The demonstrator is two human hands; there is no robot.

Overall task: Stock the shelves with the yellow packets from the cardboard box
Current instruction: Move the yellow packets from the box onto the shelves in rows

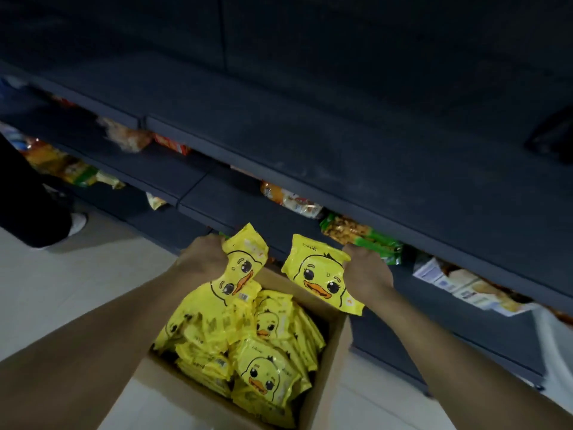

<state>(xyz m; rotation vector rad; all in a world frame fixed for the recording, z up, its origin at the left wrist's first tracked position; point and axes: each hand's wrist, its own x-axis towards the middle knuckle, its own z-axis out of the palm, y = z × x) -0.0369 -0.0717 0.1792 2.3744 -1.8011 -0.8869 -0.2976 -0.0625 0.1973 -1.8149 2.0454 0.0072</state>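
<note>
An open cardboard box (328, 361) stands on the floor below me, filled with several yellow packets (266, 367) printed with a duck face. My left hand (203, 259) grips one yellow packet (242, 265) by its left edge, held above the box. My right hand (367, 271) grips a second yellow packet (322, 274) by its right edge. Both packets hang just in front of the dark shelves (341, 156).
Dark shelf boards run diagonally across the view, and other snack bags (359, 235) in orange, green and white lie on the lower ones. At the left stands another person's dark leg and white shoe (77, 223) on the pale tiled floor (77, 290).
</note>
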